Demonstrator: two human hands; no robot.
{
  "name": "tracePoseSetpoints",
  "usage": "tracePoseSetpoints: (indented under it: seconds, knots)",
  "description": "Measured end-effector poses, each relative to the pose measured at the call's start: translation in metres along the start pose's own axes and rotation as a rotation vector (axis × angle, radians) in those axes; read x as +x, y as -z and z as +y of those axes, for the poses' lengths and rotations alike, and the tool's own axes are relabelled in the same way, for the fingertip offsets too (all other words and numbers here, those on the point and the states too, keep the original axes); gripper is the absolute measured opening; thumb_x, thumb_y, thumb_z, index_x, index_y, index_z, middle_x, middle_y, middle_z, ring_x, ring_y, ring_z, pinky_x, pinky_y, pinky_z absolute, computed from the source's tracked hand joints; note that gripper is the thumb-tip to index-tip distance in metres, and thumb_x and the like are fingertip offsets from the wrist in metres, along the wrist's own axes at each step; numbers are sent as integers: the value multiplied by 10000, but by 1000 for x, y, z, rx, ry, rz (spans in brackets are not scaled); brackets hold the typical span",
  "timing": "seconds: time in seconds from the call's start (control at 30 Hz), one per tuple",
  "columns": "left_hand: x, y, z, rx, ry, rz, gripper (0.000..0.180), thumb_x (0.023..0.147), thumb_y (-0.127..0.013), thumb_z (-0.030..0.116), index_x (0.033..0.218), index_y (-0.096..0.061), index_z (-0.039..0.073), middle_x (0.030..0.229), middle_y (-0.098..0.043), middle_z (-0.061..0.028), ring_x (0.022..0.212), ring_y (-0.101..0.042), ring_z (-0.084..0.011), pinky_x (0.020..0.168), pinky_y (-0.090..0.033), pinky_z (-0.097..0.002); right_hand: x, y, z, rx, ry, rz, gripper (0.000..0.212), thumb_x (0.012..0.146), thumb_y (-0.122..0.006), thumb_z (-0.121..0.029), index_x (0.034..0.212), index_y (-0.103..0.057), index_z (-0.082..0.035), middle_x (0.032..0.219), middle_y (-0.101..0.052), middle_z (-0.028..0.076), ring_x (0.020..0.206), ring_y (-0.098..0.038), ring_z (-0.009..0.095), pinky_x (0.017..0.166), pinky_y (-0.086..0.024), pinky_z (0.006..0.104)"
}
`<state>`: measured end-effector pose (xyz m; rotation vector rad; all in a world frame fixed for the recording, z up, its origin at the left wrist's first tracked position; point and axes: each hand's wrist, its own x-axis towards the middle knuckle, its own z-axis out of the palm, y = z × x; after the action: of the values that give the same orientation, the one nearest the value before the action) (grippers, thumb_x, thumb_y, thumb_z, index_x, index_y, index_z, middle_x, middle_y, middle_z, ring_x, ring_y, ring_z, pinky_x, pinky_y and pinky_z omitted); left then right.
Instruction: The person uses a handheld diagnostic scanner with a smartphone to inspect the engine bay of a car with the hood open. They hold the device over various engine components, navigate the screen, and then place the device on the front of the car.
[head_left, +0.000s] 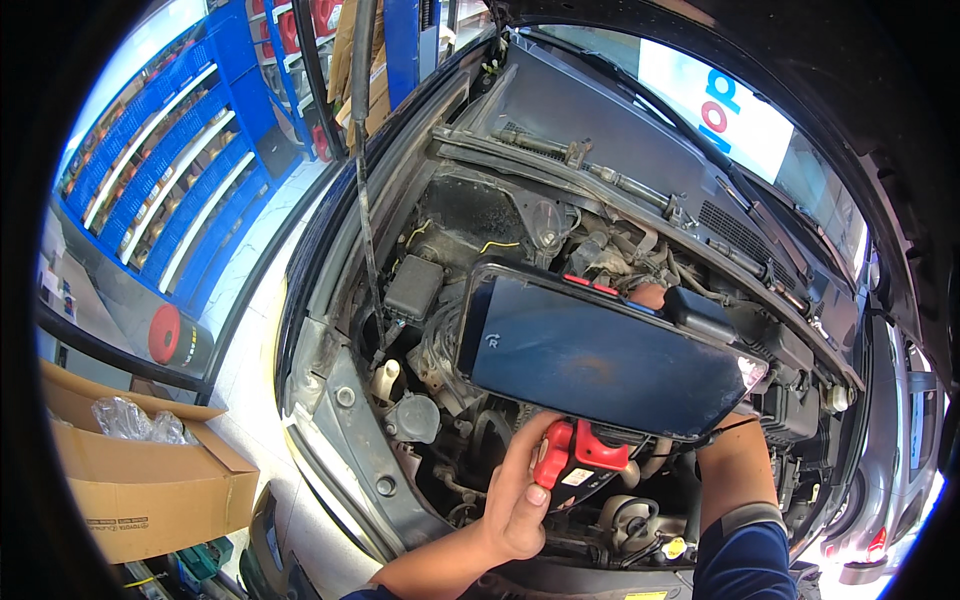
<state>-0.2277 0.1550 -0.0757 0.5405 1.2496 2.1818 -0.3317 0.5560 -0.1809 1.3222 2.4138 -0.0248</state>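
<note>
Red-and-black handle (583, 455) pinched by left fingers (517, 460), dark-screened tablet (600, 350) just above them; right forearm (735, 475) runs behind, fingers hidden, can't tell. Best keep tablet steady, clear of engine bay (345, 440).

We're in a car repair workshop here: raised bonnet (855, 95) over an exposed engine bay (470, 200), loaded blue shelving (238, 55) off to the left, red jugs (326, 15) shelved beyond it, another car (882, 410) standing over on the right.
</note>
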Motion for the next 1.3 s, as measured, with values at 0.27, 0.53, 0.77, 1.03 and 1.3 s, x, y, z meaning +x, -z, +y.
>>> tracePoseSetpoints:
  seconds: [0.27,0.53,0.77,1.03,1.3]
  knots:
    - [-2,3,-1,99,-146,7,772,1038,-393,528,1434,-316,-130,1255,-596,-247,1131,-599,-288,1014,-439,-386,-24,21,-13,42,87,-76,464,915,-635,-353,1290,-680,-83,1406,-616,126,1273,-615,303,983,-547,425]
    - [-3,0,-5,-19,-174,-20,799,1028,-489,540,1434,-280,-115,1261,-568,-213,1128,-580,-234,1008,-434,-368,-34,26,-17,-34,88,-51,493,903,-661,-328,1310,-656,-49,1412,-607,150,1275,-613,312,987,-548,414]
    - [-3,1,-4,10,-172,-19,822,1013,-509,567,1421,-287,-111,1243,-574,-199,1104,-582,-208,979,-445,-347,-27,21,-16,-29,72,-62,486,912,-654,-321,1328,-648,-70,1420,-601,145,1281,-609,315,992,-547,421]
    - [-4,2,-2,56,-210,6,817,1013,-509,566,1421,-294,-108,1218,-586,-193,1092,-584,-208,980,-444,-345,-31,21,-21,-35,96,-63,464,915,-649,-316,1308,-663,-69,1401,-615,148,1271,-617,311,990,-546,414]
    - [1,0,0,-2,-159,-45,747,1046,-453,471,1466,-288,-123,1302,-580,-228,1164,-581,-245,1034,-423,-364,-10,4,-3,23,94,-11,415,892,-660,-286,1238,-708,-60,1335,-654,174,1231,-642,318,974,-552,405]
